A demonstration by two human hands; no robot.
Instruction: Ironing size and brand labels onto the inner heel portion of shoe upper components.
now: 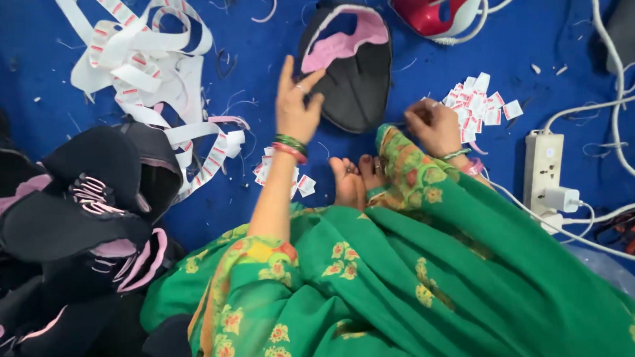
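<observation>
So the person sat on a blue floor mat (276, 202), green patterned garment across the lap. The left hand (296, 104) was spread open, fingers touching the edge of a black shoe upper with pink lining (352, 70) lying flat on the mat, not gripping it. The right hand (433, 123) had its grip pinched closed beside a heap of small white-and-red labels (482, 107); couldn't tell if a label was actually in it. A tangled label strip (148, 64) lay at upper left, more black uppers (83, 203) piled on the left, a white power strip (543, 165) on the right, and a red-and-white iron (438, 5) up top.
</observation>
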